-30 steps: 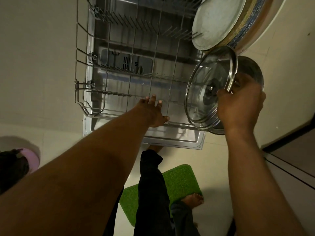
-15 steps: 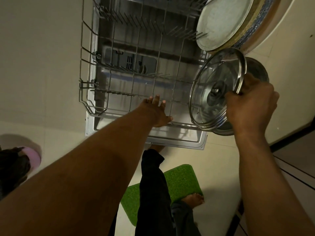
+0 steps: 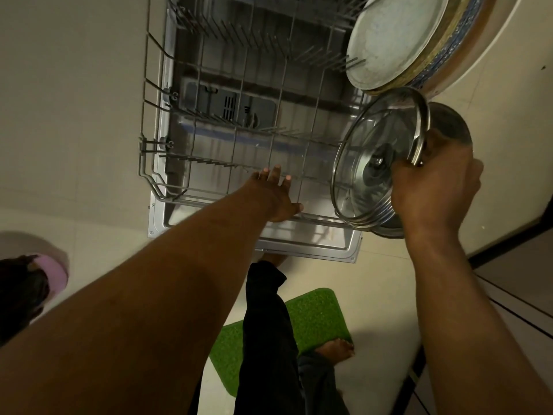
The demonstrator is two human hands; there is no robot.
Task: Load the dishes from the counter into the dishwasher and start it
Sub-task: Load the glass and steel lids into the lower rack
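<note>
The dishwasher's lower wire rack (image 3: 155,187) is pulled out over the open door (image 3: 305,250). My left hand (image 3: 276,196) reaches down onto the rack's front edge, its fingers spread out straight on the wires. My right hand (image 3: 434,190) grips the steel rim of a glass pot lid (image 3: 368,151) and holds it on edge at the rack's right side. A steel lid or pan (image 3: 449,127) lies right behind the glass lid. Several large plates (image 3: 395,37) stand on edge at the rack's far right.
A green mat (image 3: 317,319) lies on the pale floor under my bare feet (image 3: 335,348). My dark trouser leg (image 3: 266,339) stands close to the door's front edge. Someone else's head with a pink band (image 3: 45,274) shows at the left edge. Cabinet fronts (image 3: 514,289) run along the right.
The view has shifted a little. My right hand has slid further round the lid's rim. My left hand stays on the rack's front edge.
</note>
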